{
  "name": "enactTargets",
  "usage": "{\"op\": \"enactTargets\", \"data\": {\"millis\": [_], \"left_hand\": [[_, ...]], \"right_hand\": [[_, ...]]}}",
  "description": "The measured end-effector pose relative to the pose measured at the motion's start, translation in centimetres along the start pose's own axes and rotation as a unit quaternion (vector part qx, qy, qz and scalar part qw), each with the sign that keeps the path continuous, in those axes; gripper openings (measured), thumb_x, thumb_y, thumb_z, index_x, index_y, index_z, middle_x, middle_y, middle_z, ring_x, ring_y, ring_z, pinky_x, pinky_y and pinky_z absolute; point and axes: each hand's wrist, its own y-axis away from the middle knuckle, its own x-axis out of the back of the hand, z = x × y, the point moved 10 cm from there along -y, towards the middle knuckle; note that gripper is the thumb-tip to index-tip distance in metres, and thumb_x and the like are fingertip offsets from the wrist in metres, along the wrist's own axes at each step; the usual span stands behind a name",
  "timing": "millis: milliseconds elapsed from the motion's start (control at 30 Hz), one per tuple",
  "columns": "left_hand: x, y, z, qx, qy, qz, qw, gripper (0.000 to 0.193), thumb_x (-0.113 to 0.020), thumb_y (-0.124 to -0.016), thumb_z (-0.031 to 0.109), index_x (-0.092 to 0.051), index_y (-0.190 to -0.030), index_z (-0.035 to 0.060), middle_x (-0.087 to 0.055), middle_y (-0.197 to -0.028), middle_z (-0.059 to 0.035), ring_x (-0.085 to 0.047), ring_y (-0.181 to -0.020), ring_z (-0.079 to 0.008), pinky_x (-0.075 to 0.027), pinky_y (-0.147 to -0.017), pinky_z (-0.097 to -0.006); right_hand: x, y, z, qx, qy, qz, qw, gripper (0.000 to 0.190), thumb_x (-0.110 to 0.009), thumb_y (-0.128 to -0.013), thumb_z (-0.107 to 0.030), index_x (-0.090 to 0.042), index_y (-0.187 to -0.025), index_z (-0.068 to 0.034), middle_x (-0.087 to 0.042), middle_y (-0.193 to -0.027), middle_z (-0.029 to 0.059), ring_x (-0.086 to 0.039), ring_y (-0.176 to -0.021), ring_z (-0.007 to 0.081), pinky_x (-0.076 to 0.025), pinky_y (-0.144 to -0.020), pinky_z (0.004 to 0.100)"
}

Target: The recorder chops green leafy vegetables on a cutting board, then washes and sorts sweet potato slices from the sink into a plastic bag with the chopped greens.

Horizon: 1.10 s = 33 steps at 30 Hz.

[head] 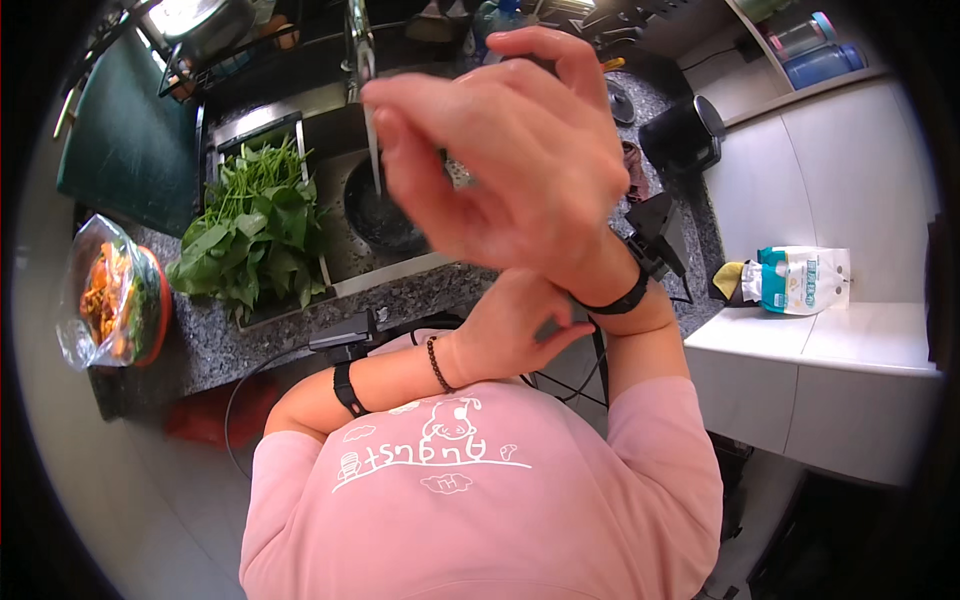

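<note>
My right hand [517, 150] is raised close to the camera over the sink, fingers loosely curled and spread. Nothing shows in it, though its palm side is partly hidden. Its thumb and a fingertip appear beside a thin bright stream [373, 157], probably water, below the metal faucet [361, 45]. Under the stream, a dark round pan or bowl [379, 210] stands in the sink [335, 247]. My left hand [510, 322] crosses in front of my body, its thumb apart. The right wrist covers its other fingers, so contact or a grip cannot be told.
Leafy greens [247, 232] are heaped at the sink's left. A plastic-covered dish of food [112, 300] sits at the counter's left end, near a green cutting board [135, 142]. To the right are a black container [682, 139] and a printed packet [806, 279]. Cables [244, 382] trail from wrist-strapped devices.
</note>
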Motion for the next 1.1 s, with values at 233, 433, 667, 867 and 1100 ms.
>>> {"op": "enactTargets", "data": {"millis": [233,433,667,867,1100], "left_hand": [[-2.1,-2.9,-1.7,0.079,0.135,-0.029,0.987,0.06,-0.079,-0.065,0.028,-0.052,-0.111,0.0011,-0.055,-0.111,-0.0096,-0.053,-0.102,-0.0208,-0.042,-0.086,-0.0341],[-3.9,-1.9,-7.4,0.172,0.399,0.028,0.9,0.066,-0.077,-0.066,0.025,-0.045,-0.118,0.0001,-0.053,-0.114,-0.0085,-0.05,-0.106,-0.0173,-0.038,-0.093,-0.0312],[-5.3,5.2,-17.7,0.428,0.2,-0.121,0.873,0.069,-0.071,-0.073,0.032,-0.04,-0.125,-0.0016,-0.053,-0.116,-0.0156,-0.053,-0.106,-0.0232,-0.045,-0.086,-0.0327],[10.5,19.3,-29.2,0.573,-0.151,0.237,0.77,0.059,-0.071,-0.067,0.03,-0.05,-0.106,-0.0083,-0.057,-0.099,-0.0243,-0.057,-0.092,-0.0313,-0.046,-0.081,-0.0363],[11.9,27.1,-35.8,0.757,-0.042,0.239,0.607,0.047,-0.058,-0.084,0.022,-0.043,-0.117,-0.0076,-0.054,-0.105,-0.0219,-0.057,-0.096,-0.0313,-0.051,-0.075,-0.039]], "right_hand": [[0.3,-0.5,-1.0,-0.01,-0.041,0.04,0.998,0.015,-0.07,-0.059,-0.011,-0.06,-0.07,-0.012,-0.044,-0.049,-0.0064,-0.044,-0.045,0.0111,-0.042,-0.062,0.0294],[-4.0,5.2,7.8,-0.38,-0.305,0.04,0.872,0.009,-0.061,-0.079,-0.015,-0.062,-0.079,-0.006,-0.053,-0.053,-0.0014,-0.05,-0.043,0.0107,-0.038,-0.043,0.0218],[-9.2,32.2,19.0,-0.657,-0.164,-0.127,0.724,0.022,-0.057,-0.083,-0.023,-0.061,-0.089,-0.003,-0.06,-0.065,0.0093,-0.058,-0.056,0.018,-0.045,-0.05,0.029],[-16.0,44.5,10.8,-0.372,-0.132,-0.491,0.777,0.024,-0.059,-0.079,-0.025,-0.063,-0.091,-0.005,-0.064,-0.084,0.0169,-0.061,-0.078,0.034,-0.049,-0.072,0.0394],[-23.1,56.3,11.8,-0.475,-0.031,-0.583,0.658,0.026,-0.055,-0.081,-0.023,-0.063,-0.094,-0.001,-0.06,-0.096,0.0181,-0.059,-0.087,0.0371,-0.047,-0.077,0.0415]]}}
